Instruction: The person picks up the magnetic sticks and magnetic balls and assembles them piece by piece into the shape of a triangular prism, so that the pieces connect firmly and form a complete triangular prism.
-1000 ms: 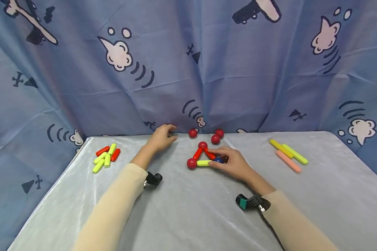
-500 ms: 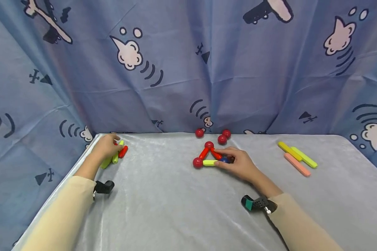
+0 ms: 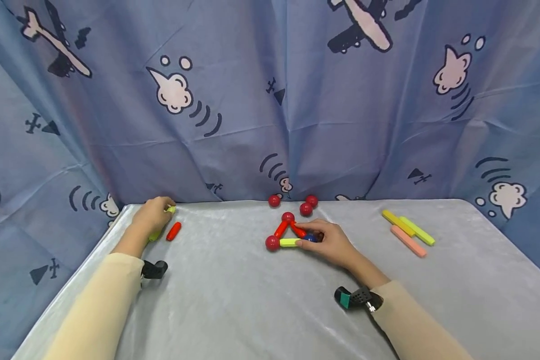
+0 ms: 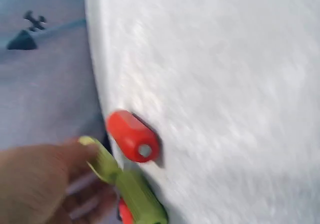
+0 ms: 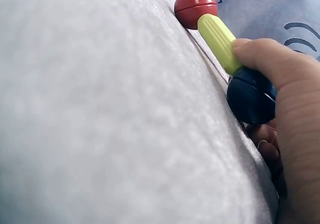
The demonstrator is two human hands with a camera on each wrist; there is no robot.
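Observation:
At the far left of the table, my left hand (image 3: 150, 215) pinches a short yellow-green magnetic rod (image 4: 104, 164). In the left wrist view this rod meets a second yellow-green rod (image 4: 142, 199) end to end, and a red rod (image 4: 132, 136) lies beside them. The hand hides most of the pile. My right hand (image 3: 330, 242) holds the right corner of a flat triangle, thumb on its yellow-green rod (image 3: 289, 242) by the blue ball (image 5: 252, 96). Two red rods (image 3: 281, 229) and red balls (image 3: 272, 243) make up the other sides and corners.
Several loose red balls (image 3: 306, 209) sit behind the triangle near the back edge. Longer yellow, yellow-green and salmon rods (image 3: 408, 241) lie at the right. A blue printed curtain (image 3: 243, 100) hangs behind the grey-white cloth-covered table (image 3: 234, 300).
My left hand has gone from the middle back of the table to the pile at the left and now pinches a yellow-green rod there. The right hand keeps its hold on the triangle.

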